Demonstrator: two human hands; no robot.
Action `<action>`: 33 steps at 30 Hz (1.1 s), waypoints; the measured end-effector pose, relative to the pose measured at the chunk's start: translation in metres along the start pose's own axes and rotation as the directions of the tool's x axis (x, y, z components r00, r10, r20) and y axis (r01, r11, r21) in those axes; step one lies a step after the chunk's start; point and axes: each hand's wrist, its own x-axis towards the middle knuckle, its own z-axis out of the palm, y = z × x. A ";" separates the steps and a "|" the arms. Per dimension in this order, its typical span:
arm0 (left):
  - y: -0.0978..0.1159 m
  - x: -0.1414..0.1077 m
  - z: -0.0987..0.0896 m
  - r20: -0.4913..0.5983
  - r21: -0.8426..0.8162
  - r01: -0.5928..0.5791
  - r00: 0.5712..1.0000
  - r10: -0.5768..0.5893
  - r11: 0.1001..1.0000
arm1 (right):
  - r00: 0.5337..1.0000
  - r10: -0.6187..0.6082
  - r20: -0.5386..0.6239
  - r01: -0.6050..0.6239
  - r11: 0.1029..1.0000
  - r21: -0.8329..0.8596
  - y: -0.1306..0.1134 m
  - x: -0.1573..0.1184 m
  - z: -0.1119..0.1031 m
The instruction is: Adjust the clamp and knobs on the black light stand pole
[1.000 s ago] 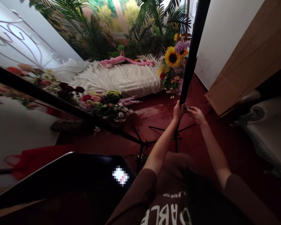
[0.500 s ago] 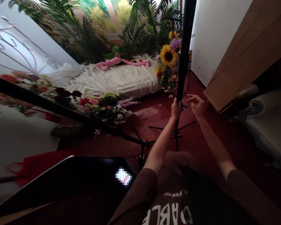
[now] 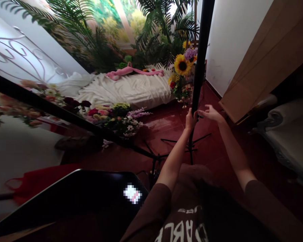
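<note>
A black light stand point(image 3: 200, 64) rises steeply in front of me, its pole leaning slightly right toward the top. My left hand point(image 3: 190, 121) is wrapped around this pole, partly hidden behind it. On the pole's right side, beside that grip, juts a small dark knob point(image 3: 199, 116). My right hand point(image 3: 213, 114) is at the knob with its fingertips on it, while another finger stays bent above. Below the hands, the stand's thin tripod legs point(image 3: 203, 137) spread over the dark red floor point(image 3: 166, 126).
A second black pole point(image 3: 73, 119) slants across the left. A dark glossy panel point(image 3: 91, 188) is at lower left, near a red bag point(image 3: 40, 178). Artificial flowers point(image 3: 118, 117) border a white-draped platform point(image 3: 131, 89) bearing a pink plush toy point(image 3: 123, 71). A brown board point(image 3: 257, 67) leans at right.
My right hand has moved left and slightly down, bringing its fingertips to the knob. My left hand keeps its hold on the pole. The view has shifted slightly.
</note>
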 end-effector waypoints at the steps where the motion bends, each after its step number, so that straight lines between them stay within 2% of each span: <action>1: -0.001 0.000 0.000 -0.002 -0.004 -0.004 1.000 0.004 1.000 | 0.995 0.098 0.017 -0.097 0.995 -0.025 0.010 -0.001 -0.001; 3: -0.004 0.000 0.001 -0.005 -0.012 -0.007 1.000 0.006 1.000 | 0.978 0.210 0.009 -0.208 0.975 -0.072 0.020 -0.005 0.000; 6: -0.005 0.000 0.002 0.005 -0.014 -0.010 1.000 0.010 1.000 | 0.977 0.211 -0.034 -0.213 0.975 -0.058 0.019 -0.009 0.004; 8: -0.005 0.000 0.001 0.013 -0.006 -0.016 1.000 0.016 1.000 | 0.989 0.136 -0.050 -0.139 0.988 -0.063 0.015 -0.012 0.007; 12: -0.001 -0.001 -0.001 0.014 0.014 -0.019 1.000 0.018 1.000 | 0.991 -0.125 -0.053 0.117 0.985 -0.129 0.012 -0.020 0.014; 15: 0.002 -0.002 -0.002 0.022 0.013 -0.022 1.000 0.022 1.000 | 0.983 -0.166 -0.080 0.153 0.977 -0.147 0.005 -0.027 0.017; 18: 0.004 -0.002 -0.003 0.023 0.003 -0.015 1.000 0.015 1.000 | 0.967 -0.213 -0.139 0.204 0.976 -0.080 -0.018 -0.032 0.018; 20: 0.004 -0.002 -0.002 0.025 -0.011 -0.010 1.000 0.011 1.000 | 0.913 -0.362 -0.187 0.352 0.932 -0.086 -0.043 -0.034 0.020; 23: 0.004 -0.002 -0.002 0.027 -0.022 -0.009 1.000 0.010 1.000 | 0.755 -0.636 -0.160 0.602 0.769 -0.215 -0.086 -0.031 0.029; 25: 0.005 -0.002 -0.003 0.028 -0.019 -0.005 1.000 0.006 1.000 | 0.651 -0.753 -0.097 0.697 0.643 -0.317 -0.111 -0.023 0.038; 26: 0.006 -0.002 -0.003 0.029 -0.019 -0.002 1.000 0.003 1.000 | 0.614 -0.787 -0.061 0.718 0.589 -0.369 -0.120 -0.018 0.043; 27: 0.007 -0.002 -0.004 0.031 -0.019 0.001 1.000 -0.001 1.000 | 0.594 -0.804 -0.031 0.723 0.551 -0.417 -0.128 -0.012 0.048; 29: 0.009 -0.003 -0.005 0.037 -0.023 0.011 0.999 -0.010 1.000 | 0.595 -0.804 -0.004 0.700 0.520 -0.489 -0.138 0.002 0.057; 33: 0.012 -0.003 -0.006 0.036 -0.013 0.038 0.999 -0.038 0.999 | 0.624 -0.780 -0.039 0.667 0.558 -0.494 -0.129 0.021 0.065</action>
